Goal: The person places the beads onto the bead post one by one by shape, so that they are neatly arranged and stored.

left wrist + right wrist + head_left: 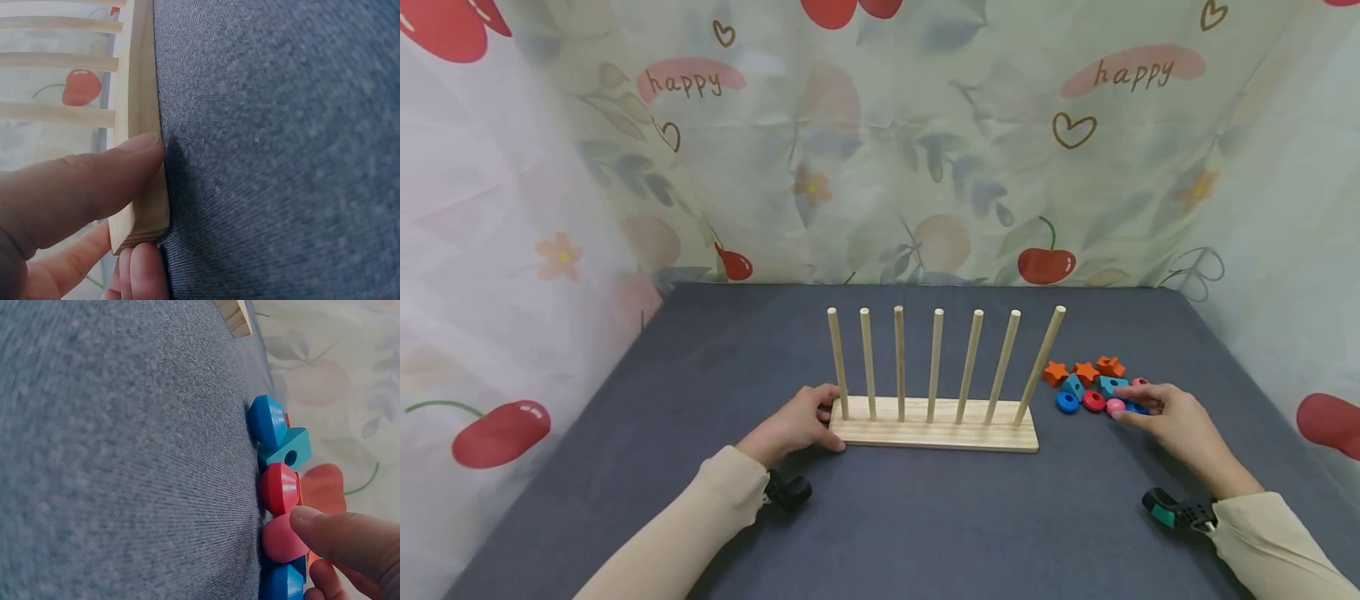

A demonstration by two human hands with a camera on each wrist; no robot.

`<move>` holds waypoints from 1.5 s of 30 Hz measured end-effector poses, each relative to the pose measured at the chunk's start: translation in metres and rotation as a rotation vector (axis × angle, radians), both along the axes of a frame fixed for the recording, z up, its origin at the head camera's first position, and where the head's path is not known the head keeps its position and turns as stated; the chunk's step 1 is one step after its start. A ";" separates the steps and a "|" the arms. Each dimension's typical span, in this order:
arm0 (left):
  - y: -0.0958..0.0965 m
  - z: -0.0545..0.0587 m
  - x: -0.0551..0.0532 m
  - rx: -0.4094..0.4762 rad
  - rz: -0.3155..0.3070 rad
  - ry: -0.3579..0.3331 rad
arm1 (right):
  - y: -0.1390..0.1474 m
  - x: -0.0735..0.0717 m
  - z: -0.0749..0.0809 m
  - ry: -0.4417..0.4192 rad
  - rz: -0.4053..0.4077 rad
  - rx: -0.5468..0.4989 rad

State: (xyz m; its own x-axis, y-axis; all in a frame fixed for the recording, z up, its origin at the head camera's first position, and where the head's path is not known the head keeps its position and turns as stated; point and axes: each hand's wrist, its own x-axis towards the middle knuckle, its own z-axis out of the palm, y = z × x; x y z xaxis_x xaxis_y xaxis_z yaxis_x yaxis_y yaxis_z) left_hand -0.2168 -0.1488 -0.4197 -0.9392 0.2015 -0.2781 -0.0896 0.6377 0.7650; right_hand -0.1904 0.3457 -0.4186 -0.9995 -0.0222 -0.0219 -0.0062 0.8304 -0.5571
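A pale wooden peg stand with several upright rods lies across the table. My left hand grips its left end; in the left wrist view the thumb presses the front edge and fingers curl round the end. To the right of the stand, my right hand pinches a pink bead between thumb and forefinger, though the forefinger's contact is hidden. The bead sits in the group, beside a red bead and a blue bead.
Orange star pieces, teal triangular pieces and another blue bead lie close together near the right hand. Dark grey cloth covers the table. A patterned curtain stands behind and at both sides.
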 end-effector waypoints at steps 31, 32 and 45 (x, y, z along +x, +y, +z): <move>-0.003 0.009 -0.007 -0.119 -0.085 0.068 | 0.000 -0.005 -0.001 0.024 0.000 0.062; -0.003 0.009 -0.007 -0.116 -0.085 0.067 | 0.000 -0.006 -0.001 0.028 -0.001 0.064; -0.004 0.008 -0.007 -0.108 -0.077 0.062 | 0.000 -0.003 -0.003 0.051 -0.027 0.069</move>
